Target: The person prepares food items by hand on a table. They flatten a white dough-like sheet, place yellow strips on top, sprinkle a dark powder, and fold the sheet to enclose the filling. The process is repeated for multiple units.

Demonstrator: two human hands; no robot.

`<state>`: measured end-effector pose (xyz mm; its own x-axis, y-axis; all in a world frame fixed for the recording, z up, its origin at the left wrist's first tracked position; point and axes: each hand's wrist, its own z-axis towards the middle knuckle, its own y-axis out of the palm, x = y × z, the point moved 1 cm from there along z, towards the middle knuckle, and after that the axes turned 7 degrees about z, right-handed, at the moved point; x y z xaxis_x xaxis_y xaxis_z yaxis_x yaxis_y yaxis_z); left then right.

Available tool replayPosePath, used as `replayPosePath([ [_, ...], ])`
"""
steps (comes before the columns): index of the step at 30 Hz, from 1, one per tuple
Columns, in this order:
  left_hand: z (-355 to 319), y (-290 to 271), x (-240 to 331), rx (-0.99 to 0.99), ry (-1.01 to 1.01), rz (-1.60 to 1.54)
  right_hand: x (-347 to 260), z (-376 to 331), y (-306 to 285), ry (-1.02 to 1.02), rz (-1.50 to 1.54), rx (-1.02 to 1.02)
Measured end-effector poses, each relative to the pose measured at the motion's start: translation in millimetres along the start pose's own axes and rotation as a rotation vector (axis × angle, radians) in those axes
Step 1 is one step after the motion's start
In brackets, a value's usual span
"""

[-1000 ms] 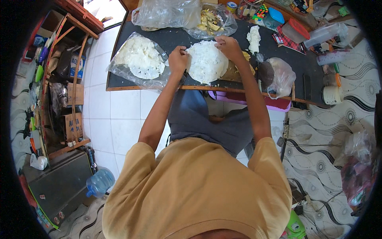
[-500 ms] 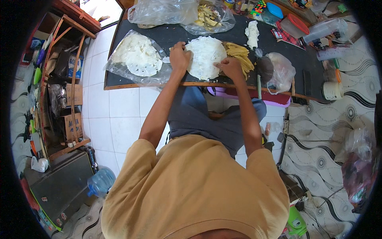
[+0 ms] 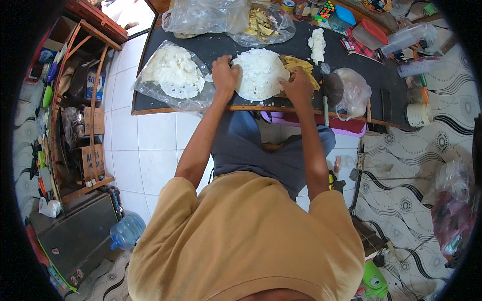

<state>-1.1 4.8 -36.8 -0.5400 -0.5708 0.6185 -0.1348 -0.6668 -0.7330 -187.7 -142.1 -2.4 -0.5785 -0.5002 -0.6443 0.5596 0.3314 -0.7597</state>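
Note:
A round white wrapper [image 3: 258, 75], thin and soft-looking, lies on the dark table between my two hands. At its left edge my left hand [image 3: 225, 76] has its fingers curled, thumb against the rim. My right hand [image 3: 298, 89] pinches the right edge, which is drawn out to a point. Behind that hand lie yellow strips [image 3: 301, 67] that look like sliced banana, partly covered by the wrapper and the fingers. More white wrappers [image 3: 175, 75] rest in a heap on a clear plastic sheet [image 3: 198, 100] to the left.
At the back are a clear plastic bag [image 3: 206, 17] and an open bag of pale slices [image 3: 263, 27]. A crumpled white piece [image 3: 317, 45] and a knotted plastic bag [image 3: 354, 93] lie right, with a dark phone-like slab [image 3: 386, 104] beyond. Lidded tubs [image 3: 342, 20] stand at the far right.
My right hand has shifted slightly and turned, pulling the wrapper's right edge over part of the yellow strips. The wrapper looks smoother now. My left hand has moved a little left.

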Motion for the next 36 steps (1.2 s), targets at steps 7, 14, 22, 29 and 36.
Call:
replayPosePath([
  [7,-35,6,27,-0.031,0.470,0.184,-5,10,37,-0.661,-0.088,0.102],
  [14,-38,-13,0,0.045,0.238,0.101,-2,-12,31,-0.513,0.009,0.218],
  [22,20,0,-33,-0.125,0.021,0.132,23,-25,24,-0.033,0.192,0.067],
  [29,24,-10,-6,-0.081,0.175,0.294,21,-17,17,-0.051,0.113,0.169],
  [36,-66,-13,24,-0.190,0.405,0.170,74,-10,-47,-0.020,0.118,0.372],
])
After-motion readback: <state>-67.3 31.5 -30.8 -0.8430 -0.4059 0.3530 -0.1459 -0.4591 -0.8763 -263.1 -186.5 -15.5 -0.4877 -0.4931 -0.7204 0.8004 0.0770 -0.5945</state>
